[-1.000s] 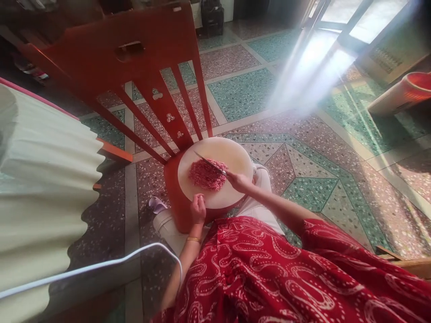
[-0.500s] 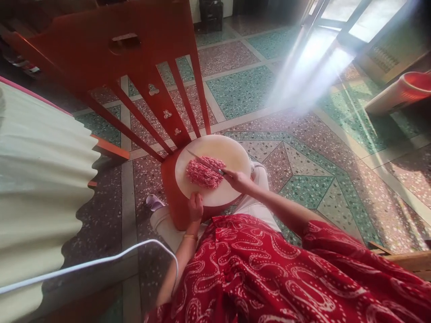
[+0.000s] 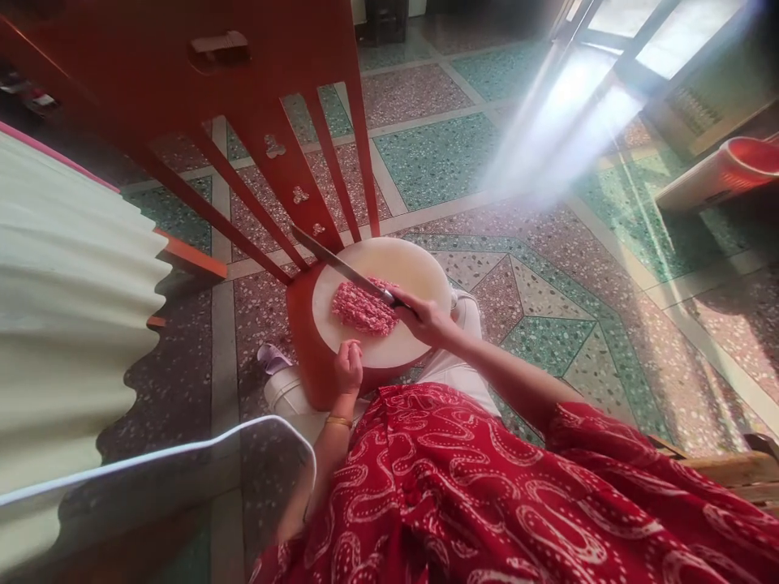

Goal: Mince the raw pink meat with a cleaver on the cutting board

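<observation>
A mound of minced meat [image 3: 363, 312] lies on a round, pale cutting board [image 3: 419, 264], which rests on the seat of a red-brown wooden chair. My right hand [image 3: 431, 323] is closed round the dark handle of a long knife [image 3: 341, 264]. The blade slants up to the left above the meat, its tip past the board's far left rim. By the board's near left edge, my left hand [image 3: 349, 365] is closed with the fingers curled in. Whether anything is inside those fingers cannot be made out.
The tall slatted back of the chair [image 3: 243, 122] rises beyond the board. On the left hangs a pale wavy-edged cloth [image 3: 66, 324], with a white cable [image 3: 182, 448] below it. A red-and-white bin [image 3: 712, 174] is at the right on the terrazzo floor.
The knife has been raised off the meat, and its tip now reaches further left and up, beyond the board. My left hand stays near the board's edge.
</observation>
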`<state>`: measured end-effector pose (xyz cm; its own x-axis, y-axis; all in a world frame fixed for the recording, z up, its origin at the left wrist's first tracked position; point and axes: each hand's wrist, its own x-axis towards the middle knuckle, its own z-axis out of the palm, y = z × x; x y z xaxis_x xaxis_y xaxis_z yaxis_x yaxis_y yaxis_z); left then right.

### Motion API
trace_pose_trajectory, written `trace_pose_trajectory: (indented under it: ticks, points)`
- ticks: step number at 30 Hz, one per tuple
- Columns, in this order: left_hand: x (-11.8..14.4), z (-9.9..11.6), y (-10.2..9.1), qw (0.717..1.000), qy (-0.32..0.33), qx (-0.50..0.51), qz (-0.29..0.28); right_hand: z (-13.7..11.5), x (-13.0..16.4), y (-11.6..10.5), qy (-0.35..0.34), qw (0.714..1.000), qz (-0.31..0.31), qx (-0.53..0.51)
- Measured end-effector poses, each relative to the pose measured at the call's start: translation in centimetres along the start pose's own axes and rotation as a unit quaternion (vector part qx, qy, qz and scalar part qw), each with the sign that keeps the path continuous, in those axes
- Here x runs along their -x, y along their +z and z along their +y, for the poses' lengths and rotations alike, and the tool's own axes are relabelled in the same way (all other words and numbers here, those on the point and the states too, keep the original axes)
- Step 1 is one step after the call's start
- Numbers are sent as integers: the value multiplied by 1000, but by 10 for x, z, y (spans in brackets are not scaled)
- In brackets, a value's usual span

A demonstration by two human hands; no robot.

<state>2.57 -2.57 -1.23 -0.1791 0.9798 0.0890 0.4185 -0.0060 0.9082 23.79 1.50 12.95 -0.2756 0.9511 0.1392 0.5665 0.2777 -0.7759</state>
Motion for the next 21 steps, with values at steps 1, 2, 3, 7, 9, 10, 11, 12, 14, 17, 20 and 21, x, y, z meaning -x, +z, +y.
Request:
trace_pose_trajectory:
  ticks: [1,2,3,7,9,10,11,12,14,17,20,21]
  points:
    - [0,-1,1,1000,2,0,3,-2,1,0,-28,999,17,-13]
    - [1,-1,1,1000,3,0,5,-1,3,2,-39,999,25,-15]
    - [1,-2,1,1000,2,-1,7,3,6,6,-28,999,20,-5]
    - [3,-2,1,1000,-17,-9,11,20,15,18,116,985,-88,88]
    - [2,-1,1,1000,-21,-3,8,16,13,15,121,984,-95,93]
    - [2,0,0,1000,-21,5,8,11,13,12,98,989,-78,80]
    - [2,1,0,1000,-22,15,10,5,12,8,66,994,-57,61]
    - [2,2,0,999,-25,26,16,0,13,6,32,998,-42,44]
    - [4,4,-2,998,-36,46,34,-2,19,6,-4,999,-31,34]
    - [7,8,-7,995,-51,59,67,14,30,21,45,990,-81,108]
    - [9,16,-16,992,-56,64,92,32,33,32,102,971,-133,170]
    - [9,20,-20,991,-60,62,99,35,32,32,99,972,-130,167]
